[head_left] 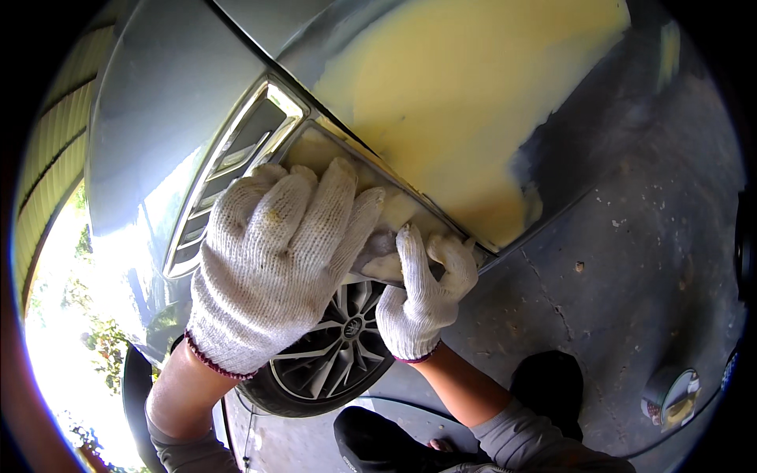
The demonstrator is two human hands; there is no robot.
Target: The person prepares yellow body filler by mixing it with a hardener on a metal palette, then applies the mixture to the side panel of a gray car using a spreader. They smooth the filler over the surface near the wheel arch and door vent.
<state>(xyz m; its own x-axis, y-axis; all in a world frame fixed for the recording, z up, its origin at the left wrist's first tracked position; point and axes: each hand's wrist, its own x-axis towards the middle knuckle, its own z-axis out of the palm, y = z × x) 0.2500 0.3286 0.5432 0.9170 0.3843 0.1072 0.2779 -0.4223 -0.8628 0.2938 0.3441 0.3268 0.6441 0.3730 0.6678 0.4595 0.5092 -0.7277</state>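
two grey sleeves (512, 441) are seen rising from the lower edge, with dark shoes (552, 386) planted on the cracked concrete floor (631, 260) beneath. a small round tin (670, 398) is set on that floor at the lower right, well apart from both hands; what is in it cannot be made out. the left hand (272, 260), in a white knitted glove, is laid flat with fingers spread over the lower edge of a car's fender (441, 94), gripping nothing that can be seen. the right hand (422, 296), gloved alike, is curled from below around a pale sanding block (382, 264), which is pressed against the fender's bottom lip just above the alloy wheel (339, 347). the wheel and its tyre are partly covered by the left wrist. beyond the hands, a wide patch of yellow body filler (457, 87) is spread across the grey panel, bounded by dark bare metal at its right margin. a chrome-trimmed side vent (236, 158) is seen just left of the left hand's fingertips, beside the panel seam. open floor is left to the right of the wheel arch.
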